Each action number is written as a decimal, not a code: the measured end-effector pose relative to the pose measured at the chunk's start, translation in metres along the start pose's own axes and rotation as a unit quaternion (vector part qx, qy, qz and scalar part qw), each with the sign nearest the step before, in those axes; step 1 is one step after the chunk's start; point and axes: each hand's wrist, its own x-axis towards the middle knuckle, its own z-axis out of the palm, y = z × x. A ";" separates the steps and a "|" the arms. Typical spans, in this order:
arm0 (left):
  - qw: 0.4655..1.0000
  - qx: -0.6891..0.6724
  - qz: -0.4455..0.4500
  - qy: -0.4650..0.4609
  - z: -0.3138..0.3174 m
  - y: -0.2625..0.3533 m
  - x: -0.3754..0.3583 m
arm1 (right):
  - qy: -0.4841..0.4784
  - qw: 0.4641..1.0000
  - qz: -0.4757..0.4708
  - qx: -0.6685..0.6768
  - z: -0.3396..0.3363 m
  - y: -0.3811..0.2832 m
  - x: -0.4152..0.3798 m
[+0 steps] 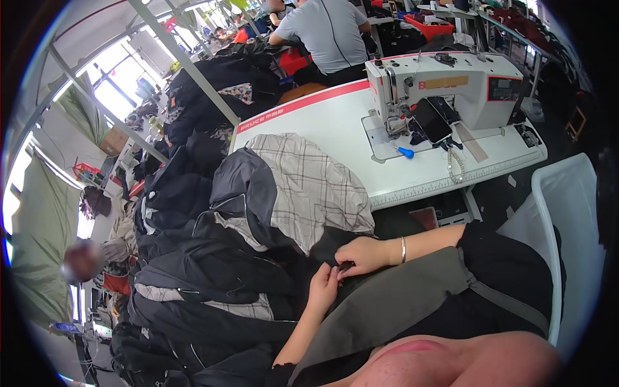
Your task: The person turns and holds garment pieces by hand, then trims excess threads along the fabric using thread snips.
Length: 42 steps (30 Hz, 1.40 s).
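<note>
My right hand [362, 255], with a bracelet at the wrist, is closed in a pinch on a small dark piece [346, 266] that I cannot make out clearly. My left hand [323, 284] meets it at the fingertips, its fingers closed on the same spot. Both hands are low, over dark fabric beside my grey apron [393, 303]. Just beyond them a dark garment with a beige plaid lining [309, 187] lies bunched, partly over the near left part of the white sewing table [322, 122].
A white sewing machine [451, 84] stands on the table with a phone [432, 121], a blue-handled tool [405, 153] and a chain [456, 166]. Dark garments [213, 277] are heaped at left. A person in a grey shirt [324, 35] sits beyond. A white chair or bin [570, 213] is at right.
</note>
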 end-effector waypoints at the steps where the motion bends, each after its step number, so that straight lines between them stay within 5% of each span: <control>1: 1.000 0.005 0.010 -0.005 0.000 0.002 0.001 | 0.013 0.999 -0.033 -0.020 0.001 0.004 0.002; 10: 1.000 -0.020 -0.003 -0.023 -0.003 -0.002 -0.005 | -0.010 0.999 0.011 0.050 0.003 0.007 0.001; 16: 0.999 -0.031 0.012 -0.006 0.003 0.002 -0.005 | -0.035 0.996 -0.057 0.063 0.004 0.017 0.001; 18: 0.998 -0.049 0.022 0.023 0.006 0.002 -0.004 | -0.007 0.971 0.005 0.238 0.008 0.019 -0.001; 21: 0.995 -0.068 0.017 0.067 0.009 -0.004 -0.002 | 0.010 0.962 0.039 0.271 0.016 0.022 -0.001; 23: 0.979 0.183 0.068 0.055 0.004 -0.002 -0.005 | -0.020 0.925 0.121 0.359 0.015 0.016 -0.003; 30: 0.959 0.262 0.090 0.051 0.010 0.015 -0.007 | 0.012 0.902 0.148 0.406 0.026 0.027 -0.009; 37: 0.971 0.169 0.152 0.067 0.017 0.003 -0.010 | 0.011 0.983 0.038 0.179 0.007 0.020 -0.011; 42: 0.988 0.096 0.098 0.071 0.021 -0.005 -0.009 | -0.003 0.994 0.044 0.095 0.004 0.015 -0.013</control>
